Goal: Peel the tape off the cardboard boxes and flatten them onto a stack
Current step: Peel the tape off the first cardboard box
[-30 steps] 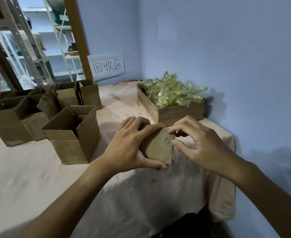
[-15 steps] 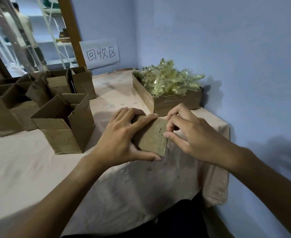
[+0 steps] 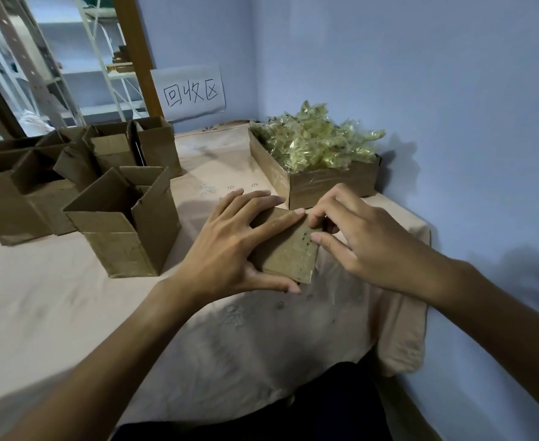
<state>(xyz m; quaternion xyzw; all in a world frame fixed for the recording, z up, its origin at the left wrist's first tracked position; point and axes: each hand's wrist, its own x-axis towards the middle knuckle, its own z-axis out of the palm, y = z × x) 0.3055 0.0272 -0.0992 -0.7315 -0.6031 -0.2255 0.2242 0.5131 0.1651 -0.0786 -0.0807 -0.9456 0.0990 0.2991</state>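
the blue wall (image 3: 420,90) is closing off the corner behind and to the right of the bench. the bench (image 3: 55,313), lying under a beige cloth, is carrying all items noted.

a cluster of open cardboard boxes (image 3: 23,192) is standing upright at the far left, flaps raised, the boxes touching one another. one further open box (image 3: 125,224) is standing just in front of that cluster, flaps raised, a little to the left of the hands.

a shallow cardboard tray (image 3: 325,186) is sitting in the far right corner close to the wall, and a heap of crumpled yellowish tape (image 3: 315,144) is rising above its rim. a paper sign (image 3: 191,92) with handwritten characters is hanging on the wall behind the cluster.

the small box (image 3: 288,249), closed, is sitting between both hands near the bench's right side, just in front of the tray and to the right of the open box. whether it is resting on the cloth cannot be told.

the left hand (image 3: 230,249) is gripping the small box: its fingers (image 3: 277,221) are spreading over the top face and the thumb is hooking along the near edge. the right hand (image 3: 366,243) is working at the box's right edge, forefinger and thumb curling together and pinching there. whether a tape end is lying between them cannot be told.
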